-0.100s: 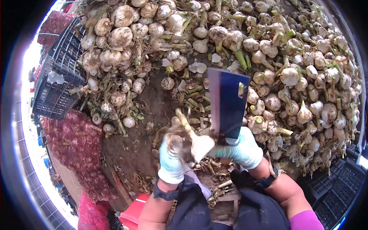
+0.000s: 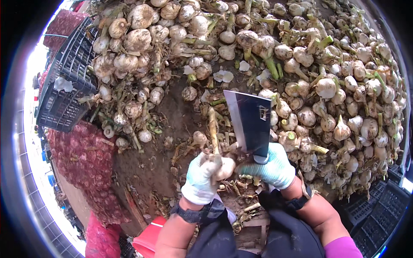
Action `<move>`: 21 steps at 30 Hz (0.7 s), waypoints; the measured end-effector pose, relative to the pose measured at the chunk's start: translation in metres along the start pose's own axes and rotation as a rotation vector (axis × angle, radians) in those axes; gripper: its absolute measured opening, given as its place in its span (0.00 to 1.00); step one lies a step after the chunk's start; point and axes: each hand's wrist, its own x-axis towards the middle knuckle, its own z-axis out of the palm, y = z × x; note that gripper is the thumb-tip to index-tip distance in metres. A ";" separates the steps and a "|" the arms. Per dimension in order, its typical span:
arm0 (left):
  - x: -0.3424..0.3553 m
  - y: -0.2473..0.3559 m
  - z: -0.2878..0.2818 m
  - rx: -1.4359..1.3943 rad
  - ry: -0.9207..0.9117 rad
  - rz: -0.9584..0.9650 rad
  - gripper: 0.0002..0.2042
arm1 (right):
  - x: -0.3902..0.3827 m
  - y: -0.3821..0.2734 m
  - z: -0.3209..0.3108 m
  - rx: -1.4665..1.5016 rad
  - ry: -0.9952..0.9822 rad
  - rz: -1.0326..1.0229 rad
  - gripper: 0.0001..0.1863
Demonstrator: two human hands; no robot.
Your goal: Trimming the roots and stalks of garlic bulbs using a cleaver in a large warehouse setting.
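My left hand (image 2: 200, 181), in a pale glove with dirty fingertips, is closed on a garlic bulb (image 2: 225, 169). The bulb's long dry stalk (image 2: 213, 129) points away from me, roughly upright in the view. In my right hand (image 2: 275, 167), also gloved, is the handle of a broad cleaver (image 2: 251, 124), its wide dark blade angled up and slightly left. The handle is mostly hidden in the fist. Right-hand fingertips come close to the bulb; whether they touch it I cannot tell. Another garlic bulb (image 2: 199, 138) lies just beyond my left hand.
A large heap of garlic (image 2: 325, 88) spreads across the far side and right. On the left stand a black plastic crate (image 2: 64, 105) and red mesh sacks (image 2: 84, 159). A red container (image 2: 148, 236) is near my left forearm. More black crates (image 2: 383, 210) stand lower right.
The garlic's stalk has swung from leaning left to nearly upright, and the bulb now sits at my left fingers. The cleaver blade has tipped a little left and toward me.
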 end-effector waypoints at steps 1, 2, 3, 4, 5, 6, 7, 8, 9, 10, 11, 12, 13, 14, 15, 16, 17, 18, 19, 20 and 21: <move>0.005 0.006 0.029 0.059 0.282 -0.013 0.12 | 0.001 0.008 -0.004 -0.138 0.077 -0.065 0.20; 0.007 0.009 0.031 0.156 0.331 -0.009 0.10 | 0.001 0.011 -0.005 -0.263 0.143 -0.139 0.19; 0.008 0.005 0.029 0.281 0.353 0.036 0.10 | 0.002 0.014 -0.006 -0.388 0.210 -0.213 0.19; 0.009 0.002 0.024 0.409 0.372 0.088 0.10 | 0.003 0.013 -0.007 -0.465 0.181 -0.294 0.18; 0.006 -0.004 0.009 0.806 0.344 0.382 0.11 | 0.005 0.011 -0.006 -0.535 0.150 -0.378 0.18; 0.003 -0.005 -0.005 1.201 0.298 0.679 0.12 | 0.007 0.009 -0.004 -0.604 0.120 -0.462 0.18; 0.010 0.011 0.006 1.273 0.156 0.761 0.10 | 0.009 0.020 -0.009 -0.664 0.089 -0.435 0.19; 0.006 0.008 0.019 0.778 0.304 0.308 0.09 | 0.010 0.052 -0.017 -0.713 0.100 -0.252 0.14; 0.008 0.013 0.023 0.615 0.350 0.299 0.09 | 0.010 0.071 -0.024 -0.745 0.125 -0.106 0.12; 0.010 0.017 0.023 0.452 0.397 0.284 0.09 | 0.009 0.082 -0.027 -0.769 0.145 0.043 0.11; 0.012 0.021 0.014 0.405 0.433 0.299 0.09 | 0.007 0.076 -0.019 -0.596 0.288 -0.043 0.12; 0.018 0.027 -0.003 0.522 0.427 0.212 0.13 | 0.006 0.064 -0.016 -0.503 0.211 0.209 0.12; 0.021 0.023 0.012 0.507 0.366 0.305 0.19 | 0.005 0.056 -0.013 -0.463 0.214 0.215 0.13; 0.029 0.037 0.062 -0.133 0.099 0.124 0.25 | 0.007 0.057 -0.015 -0.429 0.224 0.225 0.13; 0.024 0.046 0.089 0.092 -0.110 0.096 0.21 | 0.004 0.064 -0.022 -0.373 0.252 0.096 0.13; 0.026 0.049 0.093 0.360 -0.214 0.194 0.20 | 0.002 0.070 -0.023 -0.296 0.258 -0.048 0.13; 0.028 0.051 0.095 0.607 -0.299 0.319 0.19 | 0.005 0.063 -0.023 -0.298 0.282 0.043 0.13; 0.044 0.045 0.080 0.881 -0.299 0.558 0.22 | 0.009 0.055 -0.023 -0.299 0.302 0.135 0.13; 0.048 0.041 0.059 1.135 0.027 0.355 0.25 | 0.009 0.063 -0.026 -0.173 0.323 0.213 0.14; 0.049 0.030 0.027 1.620 0.216 0.556 0.29 | 0.007 0.066 -0.029 -0.050 0.347 0.285 0.16; 0.049 0.026 0.004 1.775 0.372 0.265 0.30 | 0.007 0.074 -0.030 -0.113 0.352 0.361 0.17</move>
